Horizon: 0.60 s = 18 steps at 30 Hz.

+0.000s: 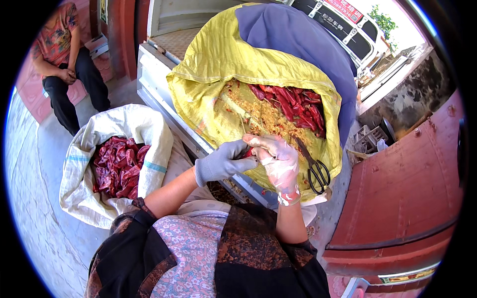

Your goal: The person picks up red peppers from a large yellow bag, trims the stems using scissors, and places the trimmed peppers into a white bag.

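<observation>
My left hand [224,162], in a grey glove, and my right hand [279,161], in a thin, stained white glove, meet at the front of a yellow woven sack [213,54]. Between their closed fingers shows a bit of red dried chili pepper [249,153], mostly covered by the gloves. Past my fingers, loose yellow seeds [258,110] are spread over the sack, with a heap of dark red dried chilies [297,107] behind them. Black-handled scissors [317,173] lie beside my right hand, their blades pointing away from me.
At my left stands a white woven sack [74,161] holding dried chilies. The yellow sack rests on a truck bed with a white side panel [161,84]; a purple cloth [303,30] covers its back. A seated person [64,64] is at far left, a red metal panel [392,184] at right.
</observation>
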Each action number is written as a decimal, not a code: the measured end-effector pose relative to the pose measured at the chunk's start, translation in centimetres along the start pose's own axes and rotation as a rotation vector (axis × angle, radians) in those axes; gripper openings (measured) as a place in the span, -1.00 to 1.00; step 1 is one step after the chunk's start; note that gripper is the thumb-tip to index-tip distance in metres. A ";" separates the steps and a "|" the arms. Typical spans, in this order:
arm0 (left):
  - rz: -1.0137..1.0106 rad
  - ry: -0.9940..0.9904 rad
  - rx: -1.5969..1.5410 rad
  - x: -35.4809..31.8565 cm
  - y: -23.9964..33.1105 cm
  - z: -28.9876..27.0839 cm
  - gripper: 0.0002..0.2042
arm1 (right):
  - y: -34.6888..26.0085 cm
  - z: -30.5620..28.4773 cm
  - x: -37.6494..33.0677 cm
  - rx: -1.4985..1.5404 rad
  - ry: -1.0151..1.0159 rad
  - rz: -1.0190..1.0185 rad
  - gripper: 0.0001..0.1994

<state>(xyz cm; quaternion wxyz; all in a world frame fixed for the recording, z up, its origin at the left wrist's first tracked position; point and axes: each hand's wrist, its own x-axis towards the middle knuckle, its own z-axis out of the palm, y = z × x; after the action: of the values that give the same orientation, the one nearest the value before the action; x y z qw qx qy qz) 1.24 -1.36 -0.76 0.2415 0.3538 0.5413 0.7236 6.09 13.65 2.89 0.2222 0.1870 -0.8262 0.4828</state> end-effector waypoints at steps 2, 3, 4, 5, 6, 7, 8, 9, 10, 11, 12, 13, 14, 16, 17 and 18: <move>-0.012 0.038 -0.018 -0.3 -0.1 0.1 -0.89 | -0.6 -0.1 0.2 -0.256 -0.047 -0.041 -0.77; -0.028 0.027 -0.052 -0.3 0.1 -0.2 -0.88 | -0.5 0.0 0.2 -0.197 -0.020 -0.057 -0.78; -0.043 0.016 -0.087 -0.4 0.2 -0.4 -0.87 | -0.2 0.3 0.2 -0.138 0.007 -0.073 -0.78; -0.038 0.018 -0.124 -0.3 -0.3 -0.4 -0.90 | 0.1 0.5 0.1 -0.079 0.034 -0.089 -0.79; -0.033 0.038 -0.102 -0.2 -0.1 -0.3 -0.90 | 0.5 0.9 0.1 0.089 0.075 -0.035 -0.80; -0.028 0.058 -0.081 -0.1 0.2 -0.1 -0.90 | 0.8 1.2 0.0 0.257 0.116 0.018 -0.81; -0.022 0.078 -0.059 -0.1 0.4 0.0 -0.89 | 0.9 1.4 -0.1 0.425 0.156 0.071 -0.82; -0.016 0.083 -0.049 -0.1 0.1 -0.1 -0.89 | 0.8 1.6 -0.1 0.531 0.184 0.102 -0.86; -0.011 0.088 -0.039 0.0 -0.5 -0.3 -0.88 | 0.7 1.7 -0.1 0.564 0.203 0.192 -0.86; -0.005 0.093 -0.029 -0.1 -0.9 -0.4 -0.88 | 0.6 1.9 -0.1 0.597 0.222 0.283 -0.86; -0.004 0.098 -0.049 -0.1 -1.2 -0.4 -0.88 | 0.6 2.0 -0.2 0.627 0.244 0.373 -0.86; -0.003 0.103 -0.070 -0.2 -1.5 -0.4 -0.88 | 0.8 1.9 -0.2 0.630 0.238 0.402 -0.85; -0.002 0.108 -0.090 -0.2 -1.7 -0.4 -0.87 | 1.2 1.9 -0.3 0.633 0.233 0.431 -0.83; 0.030 0.144 -0.105 -0.2 -1.8 -0.1 -0.88 | 1.7 2.1 -0.3 0.670 0.228 0.467 -0.79; 0.045 0.161 -0.112 -0.2 -1.9 0.0 -0.88 | 1.8 2.1 -0.2 0.703 0.231 0.472 -0.77; 0.055 0.163 -0.086 -0.2 -1.9 0.0 -0.89 | 1.9 2.1 -0.1 0.734 0.236 0.474 -0.76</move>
<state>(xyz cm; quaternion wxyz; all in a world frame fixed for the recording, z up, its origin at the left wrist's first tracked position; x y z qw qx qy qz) 1.27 -0.92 -2.67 0.1918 0.2978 0.5178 0.7787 4.82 12.70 0.62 0.1171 0.0026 -0.5895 0.7993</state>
